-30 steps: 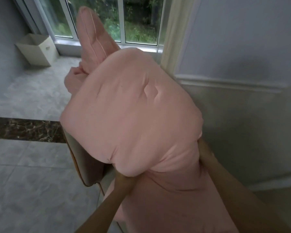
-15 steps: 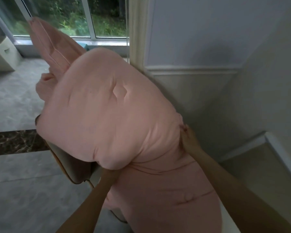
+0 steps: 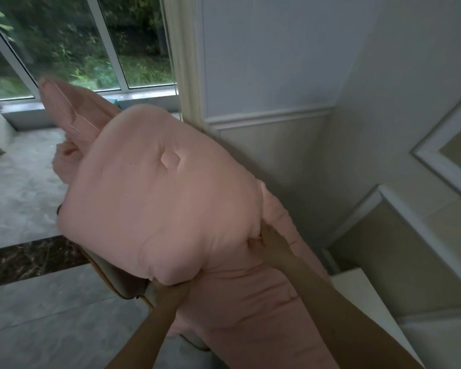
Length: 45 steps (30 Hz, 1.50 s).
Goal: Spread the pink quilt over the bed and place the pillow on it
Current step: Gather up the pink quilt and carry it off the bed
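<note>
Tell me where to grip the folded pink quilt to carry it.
Grip the pink quilt at its near lower fold, from underneath, where the left hand holds, and its right side, where the right hand presses in. The bundle is bulky and soft, so it probably needs two hands.

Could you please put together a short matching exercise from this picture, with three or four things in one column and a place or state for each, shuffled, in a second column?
Things:
1. pink quilt
2. left hand
3. right hand
4. window

Places or states:
A. grips the quilt's lower edge from beneath
B. upper left, with green plants outside
C. bundled up and held in the air
D. presses into the quilt's right side

Pairs: 1-C, 2-A, 3-D, 4-B
</note>
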Available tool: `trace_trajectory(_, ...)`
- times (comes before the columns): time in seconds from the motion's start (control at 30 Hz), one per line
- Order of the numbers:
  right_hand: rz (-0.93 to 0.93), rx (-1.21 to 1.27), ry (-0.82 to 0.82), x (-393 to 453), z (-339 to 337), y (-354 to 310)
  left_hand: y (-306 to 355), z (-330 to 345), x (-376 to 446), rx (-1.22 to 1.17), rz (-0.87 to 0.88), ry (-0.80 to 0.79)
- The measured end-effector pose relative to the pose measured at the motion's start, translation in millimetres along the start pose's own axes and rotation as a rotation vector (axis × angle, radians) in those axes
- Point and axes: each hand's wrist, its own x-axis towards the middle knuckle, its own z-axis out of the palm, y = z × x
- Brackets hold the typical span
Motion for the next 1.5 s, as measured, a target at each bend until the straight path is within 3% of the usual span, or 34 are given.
trace_trajectory(0.07,0.011,-0.088,-0.007,-6,-2,-4,6,-13,-18,0.26,-0.051,-0.156)
trace_trajectory(0.17,0.023,-0.162,0.039,-10,-5,-6,29,-38,-46,0.652,-0.218,-0.517)
trace_trajectory(0.23,0.027,-0.188,0.051,-11,-7,-11,44,-49,-62,0.711,-0.133,-0.559)
trace_trajectory(0.27,0.025,-0.194,0.057,-11,-7,-12,50,-50,-70,0.693,0.02,-0.514)
trace_trajectory(0.3,0.036,-0.201,0.052,-12,-8,-15,55,-51,-77,0.707,0.279,-0.412)
trace_trajectory(0.43,0.036,-0.177,0.047,-19,-18,-16,78,-44,-111,0.74,1.418,0.234)
trace_trajectory(0.47,0.015,-0.156,0.046,-23,-22,-15,84,-38,-114,0.761,1.574,0.355)
trace_trajectory(0.5,-0.003,-0.12,0.029,-25,-26,-16,89,-32,-114,0.825,1.616,0.426)
trace_trajectory(0.63,-0.091,-0.008,-0.134,-37,-49,-17,99,-28,-87,1.218,1.316,0.377)
trace_trajectory(0.7,-0.099,-0.109,-0.194,-44,-56,-16,94,-29,-65,1.398,1.084,0.296)
trace_trajectory(0.77,-0.143,-0.208,-0.18,-51,-54,-11,95,-26,-56,1.476,0.993,0.276)
trace_trajectory(0.9,-0.193,-0.341,-0.12,-64,-43,-9,96,-17,-60,1.447,1.054,0.338)
trace_trajectory(1.17,-0.265,-0.325,0.085,-69,-47,-23,89,-31,-69,1.218,1.43,0.404)
trace_trajectory(1.5,-0.31,-0.353,0.126,-64,-45,-52,81,-60,-79,1.111,1.373,0.491)
